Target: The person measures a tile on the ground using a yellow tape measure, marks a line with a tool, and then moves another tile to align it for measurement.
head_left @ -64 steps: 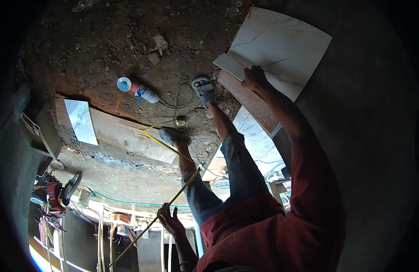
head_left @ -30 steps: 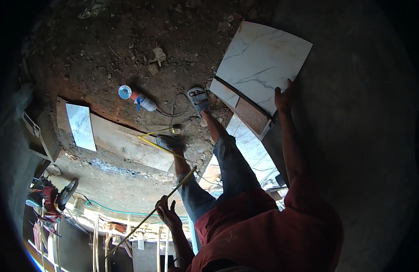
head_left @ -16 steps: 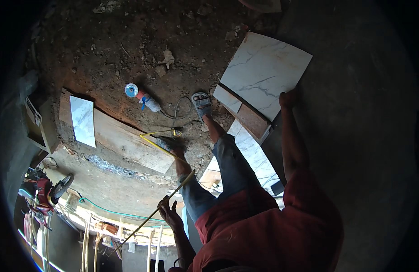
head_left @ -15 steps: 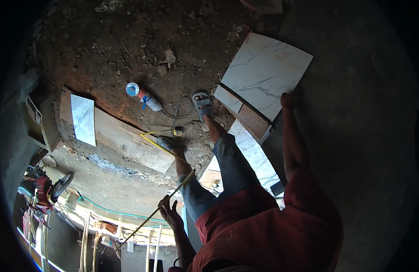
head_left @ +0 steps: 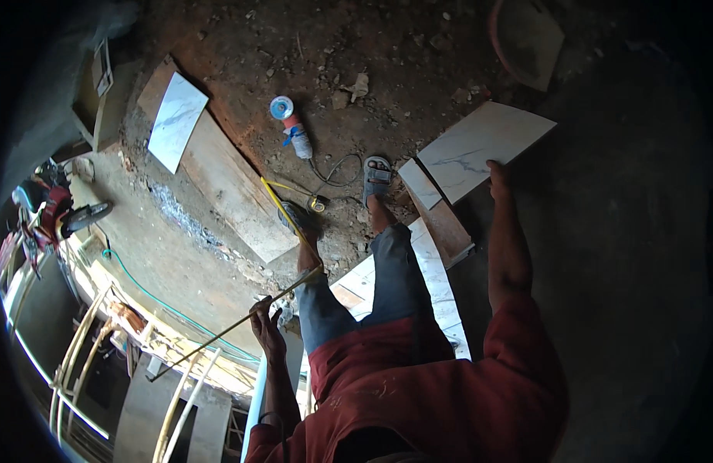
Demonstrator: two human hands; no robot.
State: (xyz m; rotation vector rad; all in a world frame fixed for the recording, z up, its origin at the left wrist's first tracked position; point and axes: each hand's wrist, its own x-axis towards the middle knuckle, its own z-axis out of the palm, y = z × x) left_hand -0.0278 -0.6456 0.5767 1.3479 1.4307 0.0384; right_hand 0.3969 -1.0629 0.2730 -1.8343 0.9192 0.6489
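Observation:
A yellow tape measure blade point(head_left: 291, 218), bent partway along, runs from the ground beside my foot up through my left hand point(head_left: 267, 320). The fingers are closed around the blade, whose end sticks out to the lower left. The tape's small round case point(head_left: 316, 204) lies on the dirt between my feet. My right arm reaches forward, and my right hand point(head_left: 497, 179) grips the near right edge of a white, grey-veined tile point(head_left: 480, 150). Against that tile's left side rests a narrower tile strip point(head_left: 420, 183); brown-backed pieces point(head_left: 443, 231) lie below it.
An angle grinder point(head_left: 293, 130) with its cord lies on the dirt ahead. A cut marble-look tile point(head_left: 177, 122) sits on a long board point(head_left: 233, 185) at left. More white tiles point(head_left: 441, 289) are beside my legs. A red motorcycle point(head_left: 54, 208) stands far left, near a green hose point(head_left: 152, 297).
The view has swung, shifting the ground things rightward. The large tile looks narrower, its face tilted more away, with my right hand still on its edge. My left hand still holds the blade.

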